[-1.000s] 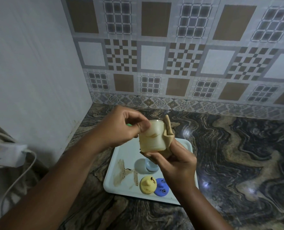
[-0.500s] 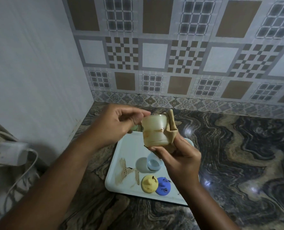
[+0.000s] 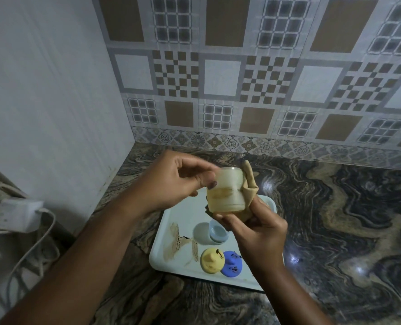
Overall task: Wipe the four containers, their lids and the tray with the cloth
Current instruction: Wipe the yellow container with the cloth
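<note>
A translucent container (image 3: 226, 193) with brown smears is held up above the white tray (image 3: 171, 235). My left hand (image 3: 178, 181) pinches its rim at the left. My right hand (image 3: 253, 224) grips a tan cloth (image 3: 250, 181) wrapped against the container's right side and bottom. On the tray lie a pale blue container (image 3: 218, 232), a yellow lid (image 3: 212, 260) and a blue lid (image 3: 233, 263), both lids spotted with dark marks. Brown smears (image 3: 178, 242) streak the tray's left part. Other containers and lids are hidden behind my hands.
The tray sits on a dark marbled counter (image 3: 335, 219) in a corner, with a tiled backsplash (image 3: 265, 90) behind and a plain wall at left. A white charger with cable (image 3: 16, 214) hangs at the far left edge.
The container in my hands has turned a little, and the cloth has shifted along its side. Both hands stay above the tray.
</note>
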`<state>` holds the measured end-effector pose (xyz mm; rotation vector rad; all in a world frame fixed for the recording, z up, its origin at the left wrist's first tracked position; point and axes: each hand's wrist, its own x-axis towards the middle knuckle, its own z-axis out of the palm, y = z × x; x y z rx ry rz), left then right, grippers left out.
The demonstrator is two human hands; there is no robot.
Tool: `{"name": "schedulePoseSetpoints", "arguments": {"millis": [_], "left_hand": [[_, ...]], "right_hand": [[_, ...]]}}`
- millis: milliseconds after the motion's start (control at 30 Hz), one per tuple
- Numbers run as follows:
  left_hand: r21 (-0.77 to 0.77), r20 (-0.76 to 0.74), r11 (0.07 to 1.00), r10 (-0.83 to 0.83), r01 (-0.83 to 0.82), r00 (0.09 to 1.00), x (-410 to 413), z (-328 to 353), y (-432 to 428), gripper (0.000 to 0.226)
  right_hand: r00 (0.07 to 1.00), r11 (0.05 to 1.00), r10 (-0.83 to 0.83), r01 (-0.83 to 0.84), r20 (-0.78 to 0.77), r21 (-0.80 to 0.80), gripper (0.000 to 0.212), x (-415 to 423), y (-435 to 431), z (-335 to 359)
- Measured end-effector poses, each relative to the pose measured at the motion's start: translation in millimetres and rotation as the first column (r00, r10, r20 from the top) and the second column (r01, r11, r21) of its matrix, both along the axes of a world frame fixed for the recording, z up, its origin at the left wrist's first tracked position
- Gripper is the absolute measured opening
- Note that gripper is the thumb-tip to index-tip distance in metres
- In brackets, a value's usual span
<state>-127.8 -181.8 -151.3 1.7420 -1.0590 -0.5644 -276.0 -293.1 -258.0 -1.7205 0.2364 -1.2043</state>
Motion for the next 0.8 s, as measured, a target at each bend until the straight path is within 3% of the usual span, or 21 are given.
{"name": "schedulePoseSetpoints", "arguments": {"millis": [67,133,200,267,400,467,567,667,733,800], "left_hand": [[0.018,-0.012,1.0,0.007,-0.006,1.0,3,0,1,0.018],[0.043,0.069,0.999,-0.016,0.013,0.997,2,2,0,0.005],[0.045,0.223,0.999,-0.028,0.019,0.974,-4,5,-2,0.004],[-0.017,0.289,1.0,0.015,-0.011,0.957,-8,5,-4,0.008],[-0.044,0.019,0.999,0.024,-0.023,1.0,-4,-5,-3,0.027],[-0.057,-0.069,0.998,0.027,-0.031,0.997,0,-8,-3,0.022],[-0.045,0.09,0.998,0.05,-0.046,0.995,-3,-10,-6,0.008],[-0.081,0.266,0.994,0.087,-0.068,0.96,-16,-9,-9,0.011],[-0.112,0.203,0.991,0.091,-0.069,0.975,-17,-9,-10,0.017],[-0.098,0.045,0.994,0.06,-0.055,0.997,-10,-11,-9,0.026]], "right_hand": [[0.998,0.997,-0.019,0.015,-0.052,-0.078,0.025,0,-1,-6],[0.99,0.984,-0.095,0.078,-0.103,-0.159,0.052,2,2,-9],[0.987,0.968,-0.128,0.103,-0.097,-0.227,0.065,1,3,-9],[0.986,0.971,-0.122,0.096,-0.111,-0.218,0.062,1,3,-4],[0.991,0.995,-0.068,0.059,-0.111,-0.08,0.044,-2,-2,0],[0.992,0.994,-0.068,0.059,-0.108,-0.092,0.042,-1,-1,2],[0.986,0.967,-0.126,0.097,-0.111,-0.237,0.065,2,0,0],[0.983,0.946,-0.15,0.112,-0.104,-0.305,0.065,1,-3,-3],[0.986,0.968,-0.123,0.095,-0.111,-0.234,0.065,-1,-3,2],[0.984,0.977,-0.121,0.096,-0.129,-0.189,0.059,-3,-4,6]]}}
